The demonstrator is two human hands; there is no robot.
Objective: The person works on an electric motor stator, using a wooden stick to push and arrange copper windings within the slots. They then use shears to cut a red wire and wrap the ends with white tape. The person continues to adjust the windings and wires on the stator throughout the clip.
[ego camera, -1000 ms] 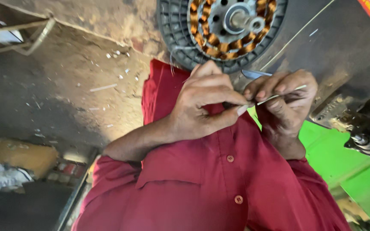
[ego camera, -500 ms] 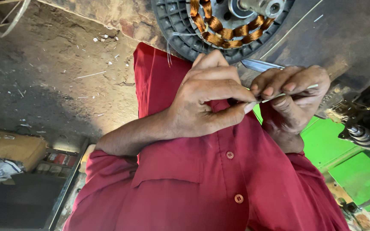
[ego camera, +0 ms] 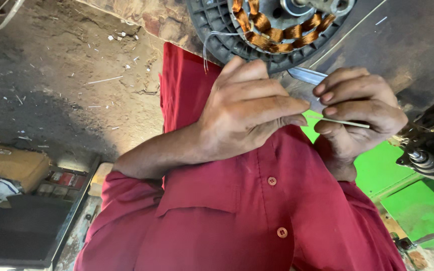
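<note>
My left hand (ego camera: 247,115) and my right hand (ego camera: 360,108) meet in front of my red shirt (ego camera: 237,216). Between them runs a thin pale strip (ego camera: 345,122). My left thumb and forefinger pinch its left end, and my right fingers are curled around its other part. A flat metal blade (ego camera: 305,75) sticks out from the top of my right hand toward the left. Just above both hands lies a round black stator with copper windings (ego camera: 277,27), and a thin loose wire (ego camera: 208,47) hangs from its rim.
A dark surface (ego camera: 408,45) carries the stator. Green metal parts (ego camera: 377,170) and a dark motor shaft (ego camera: 428,155) lie to the right. On the left are a dirt floor with small scraps (ego camera: 76,75), a cardboard box (ego camera: 6,163) and a black tray (ego camera: 21,236).
The view has drifted, so the stator sits higher and the floor scraps further left. Both hands stay together on the strip, with the fingers slightly shifted.
</note>
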